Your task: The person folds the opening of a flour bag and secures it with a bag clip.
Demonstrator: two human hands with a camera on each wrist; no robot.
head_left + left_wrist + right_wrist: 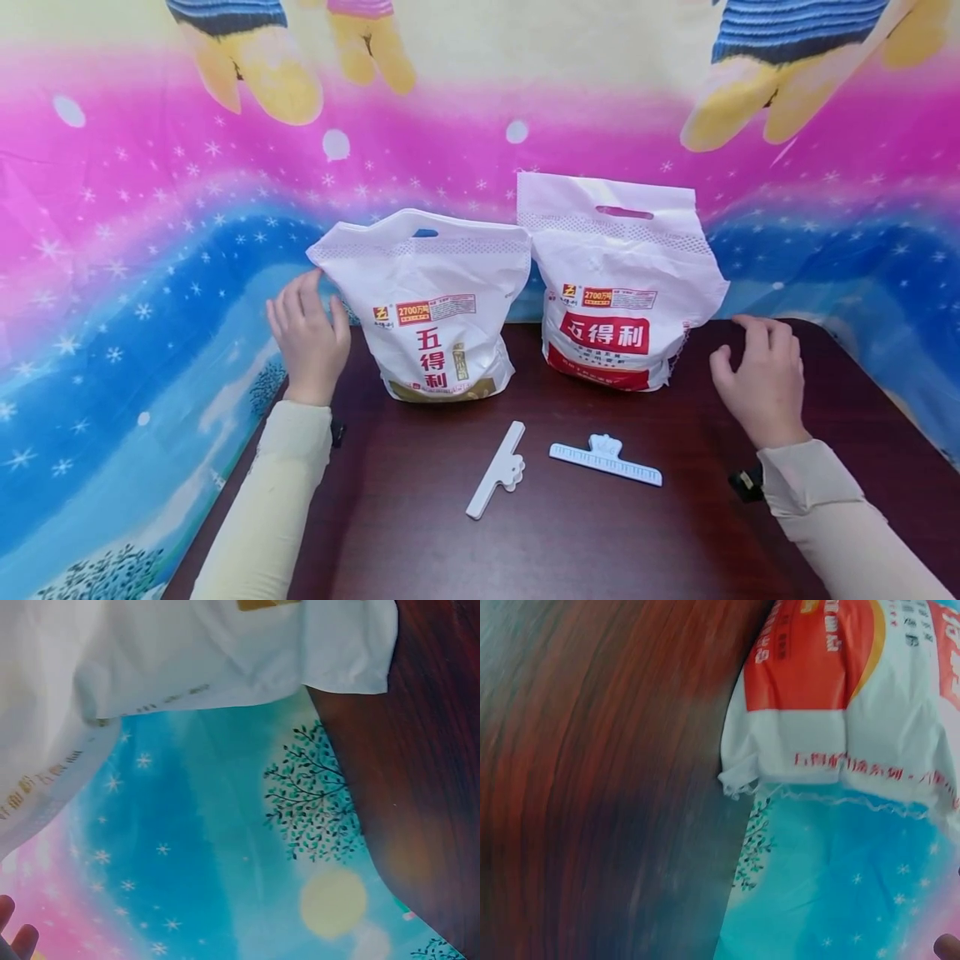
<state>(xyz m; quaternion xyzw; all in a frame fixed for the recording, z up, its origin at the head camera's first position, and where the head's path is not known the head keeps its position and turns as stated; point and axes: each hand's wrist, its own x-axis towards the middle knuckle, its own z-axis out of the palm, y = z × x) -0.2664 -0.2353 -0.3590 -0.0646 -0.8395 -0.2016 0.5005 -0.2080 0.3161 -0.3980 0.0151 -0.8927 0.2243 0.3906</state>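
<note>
Two white flour bags stand upright side by side. My left hand [309, 342] is beside the upper left edge of the left bag [480, 283], its fingers loosely bent and holding nothing. In the left wrist view that bag [195, 660] fills the top, with fingertips [24, 941] at the lower left corner. To the right of the right bag [622, 250], my right hand [763, 392] is apart from it, relaxed with nothing in it. A white clip [491, 479] and a pale blue clip [606, 462] with ruler-like marks lie in front of the bags.
Both bags have a handle slot at the top. The dark wood table [420, 550] has a rounded back right corner. Behind and around it hangs a colourful cloth backdrop [135, 275] with snowflakes. A dark band sits on each wrist.
</note>
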